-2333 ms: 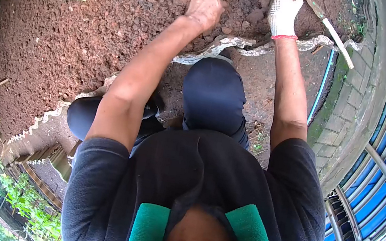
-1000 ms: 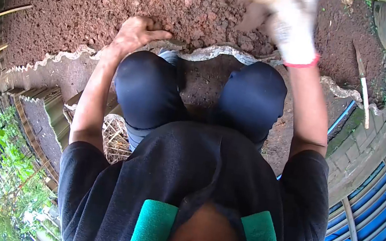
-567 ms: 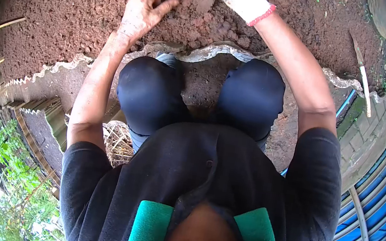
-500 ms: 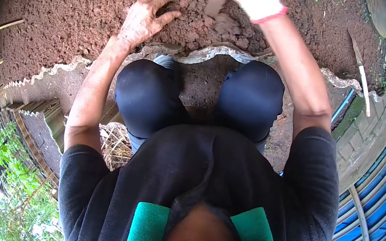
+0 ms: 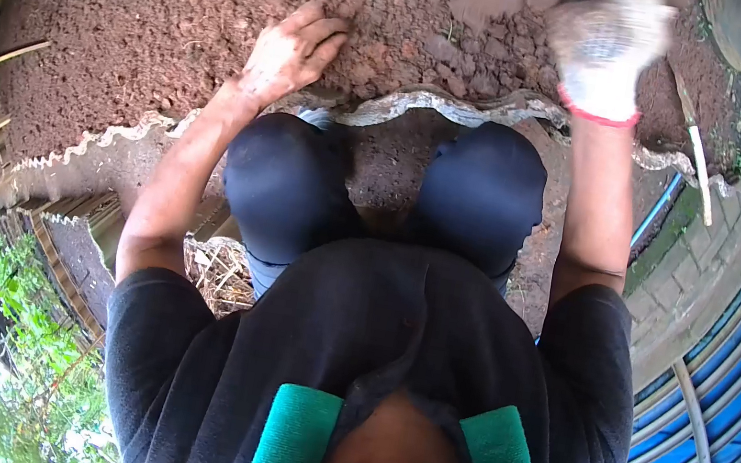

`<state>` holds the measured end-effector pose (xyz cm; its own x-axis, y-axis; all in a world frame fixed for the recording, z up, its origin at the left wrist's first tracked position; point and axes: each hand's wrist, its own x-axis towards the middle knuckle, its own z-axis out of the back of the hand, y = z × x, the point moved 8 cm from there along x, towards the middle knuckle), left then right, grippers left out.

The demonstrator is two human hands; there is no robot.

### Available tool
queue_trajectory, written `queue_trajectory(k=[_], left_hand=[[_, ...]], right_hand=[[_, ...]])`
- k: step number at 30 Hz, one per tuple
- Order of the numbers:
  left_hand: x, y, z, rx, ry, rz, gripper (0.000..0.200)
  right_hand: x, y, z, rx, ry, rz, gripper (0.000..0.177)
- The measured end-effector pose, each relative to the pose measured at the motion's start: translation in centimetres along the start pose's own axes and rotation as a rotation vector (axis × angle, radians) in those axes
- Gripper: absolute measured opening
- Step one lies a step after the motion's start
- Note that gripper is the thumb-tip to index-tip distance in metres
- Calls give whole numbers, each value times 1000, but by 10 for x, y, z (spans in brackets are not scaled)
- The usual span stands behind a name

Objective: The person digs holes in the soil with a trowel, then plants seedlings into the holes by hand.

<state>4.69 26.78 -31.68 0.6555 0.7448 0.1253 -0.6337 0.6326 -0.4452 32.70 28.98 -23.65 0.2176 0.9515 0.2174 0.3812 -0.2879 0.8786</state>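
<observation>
Bare and slightly bent, my left hand (image 5: pixel 292 52) rests on the reddish-brown soil (image 5: pixel 172 16), its fingers a little apart and nothing visible in them. My right hand (image 5: pixel 609 51) wears a white knitted glove with a pink-red cuff. It is closed over the upper right part of the soil and blurred by motion. A smeared brown shape (image 5: pixel 508 3) extends left from it, too blurred to identify. Loose clods (image 5: pixel 485 61) lie below that shape.
A wavy sheet edge (image 5: pixel 400 105) borders the soil before my knees (image 5: pixel 486 177). To the right, a thin tool with a pale handle (image 5: pixel 699 167) lies across this border. Blue barred panels (image 5: pixel 713 393) stand beyond a paved strip (image 5: pixel 674 270). Green plants (image 5: pixel 37 315) grow at lower left.
My gloved right hand has swung right and slightly down, with the blurred shape also farther right. My left hand has shifted slightly, its thumb less spread.
</observation>
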Motion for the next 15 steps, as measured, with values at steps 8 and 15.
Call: queue_trajectory(k=[8,15], left_hand=[[53,-32,15,-66,117,-32,27],[103,-77,-84,43,582,-120,47]], right_hand=[[-16,-9,40,36,-109,132,15],[-43,36,79,-838,-197,466,15]])
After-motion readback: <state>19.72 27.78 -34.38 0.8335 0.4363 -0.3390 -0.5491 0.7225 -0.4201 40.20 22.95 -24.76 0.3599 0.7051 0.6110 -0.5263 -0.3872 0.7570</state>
